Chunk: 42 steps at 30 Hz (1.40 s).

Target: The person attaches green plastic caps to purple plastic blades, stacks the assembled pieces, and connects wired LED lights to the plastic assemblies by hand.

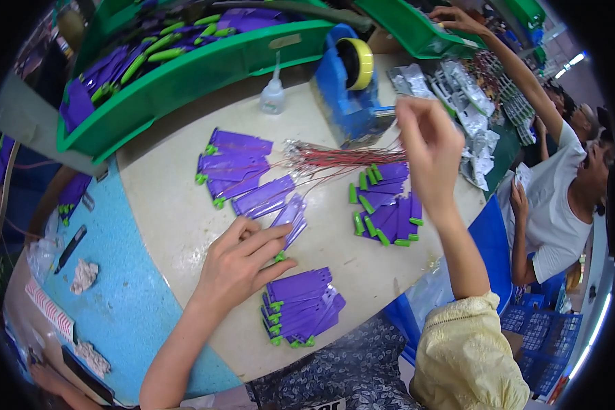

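Observation:
My left hand (242, 263) grips a flat purple plastic piece (294, 215) with a green end, fingers on its face and thumb near the green end. A thin wire seems to run to that piece. My right hand (430, 140) is raised beside the blue tape dispenser (345, 102), fingertips pinched together; what they hold, if anything, cannot be made out. Between the hands lies a bundle of thin red wires (348, 157). Fanned purple pieces with wires (236, 164) lie at the left, more purple pieces (389, 212) at the right, and a stack (304, 304) close to me.
A green bin (205, 78) of purple and green parts stands at the back. A small white dropper bottle (272, 96) stands before it. Silver packets (471, 116) lie at the right. A black knife (70, 247) rests on the blue surface at left. Co-workers (547, 205) sit at the right.

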### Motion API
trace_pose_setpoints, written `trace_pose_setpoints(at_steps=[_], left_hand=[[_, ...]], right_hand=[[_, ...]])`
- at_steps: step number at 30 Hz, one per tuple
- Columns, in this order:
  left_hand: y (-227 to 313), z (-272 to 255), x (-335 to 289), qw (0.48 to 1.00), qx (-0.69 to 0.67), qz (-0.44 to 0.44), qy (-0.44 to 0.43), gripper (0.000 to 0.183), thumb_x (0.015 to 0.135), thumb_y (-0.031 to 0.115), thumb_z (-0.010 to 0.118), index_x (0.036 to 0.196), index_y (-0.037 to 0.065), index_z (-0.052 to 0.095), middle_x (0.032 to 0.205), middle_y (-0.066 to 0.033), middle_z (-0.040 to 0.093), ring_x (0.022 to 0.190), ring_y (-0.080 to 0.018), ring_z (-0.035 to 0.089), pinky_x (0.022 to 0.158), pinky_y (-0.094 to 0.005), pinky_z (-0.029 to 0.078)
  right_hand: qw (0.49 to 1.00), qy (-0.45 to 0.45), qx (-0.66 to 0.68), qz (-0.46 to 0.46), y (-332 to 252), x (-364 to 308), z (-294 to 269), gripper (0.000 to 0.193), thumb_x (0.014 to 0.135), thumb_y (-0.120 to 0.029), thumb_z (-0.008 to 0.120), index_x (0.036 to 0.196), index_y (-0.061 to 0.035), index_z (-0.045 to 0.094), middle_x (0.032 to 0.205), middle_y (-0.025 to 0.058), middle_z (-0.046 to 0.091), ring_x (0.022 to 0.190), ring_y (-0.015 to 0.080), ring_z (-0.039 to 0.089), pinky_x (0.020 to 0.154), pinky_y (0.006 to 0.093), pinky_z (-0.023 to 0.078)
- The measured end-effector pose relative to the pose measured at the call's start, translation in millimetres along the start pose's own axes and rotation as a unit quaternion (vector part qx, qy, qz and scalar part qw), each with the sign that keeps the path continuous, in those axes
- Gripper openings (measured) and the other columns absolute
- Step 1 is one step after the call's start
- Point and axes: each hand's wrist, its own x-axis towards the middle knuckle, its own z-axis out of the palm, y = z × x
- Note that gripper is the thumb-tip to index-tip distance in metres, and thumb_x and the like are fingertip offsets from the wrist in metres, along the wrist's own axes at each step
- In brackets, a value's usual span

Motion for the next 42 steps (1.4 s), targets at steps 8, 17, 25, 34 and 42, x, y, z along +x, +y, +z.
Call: trace_pose_setpoints(at_steps=[8,17,25,34,42], left_hand=[[0,1,5,0.999,-0.043,-0.015,-0.011,0.035,0.066,0.023,0.085,0.064,0.004,0.056,0.105,-0.0022,0.072,0.081,-0.0213,0.056,0.064,-0.0303,0.050],[5,0,3,0.983,-0.124,-0.134,0.008,0.061,0.065,0.016,0.087,0.118,0.004,0.060,0.105,-0.0057,0.072,0.092,-0.0266,0.062,0.080,-0.0360,0.053],[1,8,0,0.986,-0.129,-0.109,0.015,0.074,0.066,0.014,0.084,0.131,0.003,0.051,0.107,-0.0072,0.069,0.098,-0.0285,0.060,0.084,-0.0376,0.052],[18,16,-14,0.995,0.029,-0.061,0.070,0.040,0.070,0.013,0.081,0.105,0.001,0.068,0.100,-0.0129,0.058,0.089,-0.0266,0.059,0.075,-0.0345,0.052],[14,18,-11,0.984,-0.081,-0.136,0.078,0.061,0.067,0.008,0.084,0.117,-0.003,0.051,0.106,-0.0181,0.057,0.095,-0.0360,0.058,0.080,-0.0424,0.049]], right_hand=[[0.846,-0.131,0.338,0.390,32,28,-24,0.017,0.083,-0.015,0.072,0.075,-0.0010,0.065,0.059,-0.0080,0.034,0.052,0.0046,0.029,0.049,0.0245,0.024],[0.835,-0.312,0.266,0.367,9,-28,-8,0.016,0.079,-0.010,0.072,0.067,-0.0016,0.064,0.053,-0.0038,0.048,0.043,0.0048,0.035,0.041,0.0248,0.022],[0.805,-0.464,0.300,0.215,-23,-100,29,0.029,0.097,-0.018,0.062,0.121,-0.0020,0.068,0.080,0.0039,0.062,0.065,0.0085,0.048,0.056,0.0258,0.038],[0.966,-0.256,0.024,-0.035,-31,-101,37,0.020,0.087,-0.005,0.066,0.105,0.0016,0.069,0.068,0.0165,0.061,0.055,0.0281,0.061,0.052,0.0393,0.047],[0.827,-0.547,0.083,0.100,-53,-37,67,0.008,0.075,0.008,0.063,0.069,0.0078,0.058,0.056,0.0120,0.061,0.046,0.0186,0.064,0.044,0.0309,0.050]])
